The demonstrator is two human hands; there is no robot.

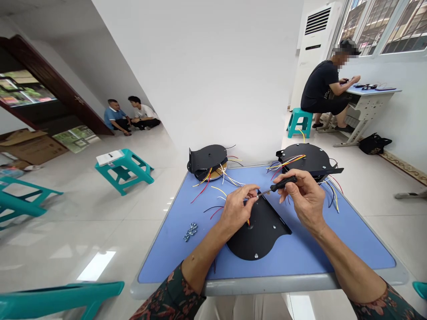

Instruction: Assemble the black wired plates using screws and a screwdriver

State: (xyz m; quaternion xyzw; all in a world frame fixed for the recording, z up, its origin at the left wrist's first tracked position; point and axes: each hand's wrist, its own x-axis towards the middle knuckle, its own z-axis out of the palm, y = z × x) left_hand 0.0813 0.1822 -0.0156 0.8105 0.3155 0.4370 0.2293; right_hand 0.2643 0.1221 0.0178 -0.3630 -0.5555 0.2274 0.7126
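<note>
One curved black metal plate (260, 235), colored wires (213, 207) beside, screwdriver (283, 183) above.

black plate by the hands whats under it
The black plate lies on the blue tabletop, with thin wires showing at its near edge; what lies directly beneath it is covered.

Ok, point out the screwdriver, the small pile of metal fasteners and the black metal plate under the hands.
Screwdriver (283, 183), head view, on its black handle.
Metal fasteners (190, 232), head view, on the middle of the pile.
Black metal plate (258, 240), head view, on its bare face.
</note>
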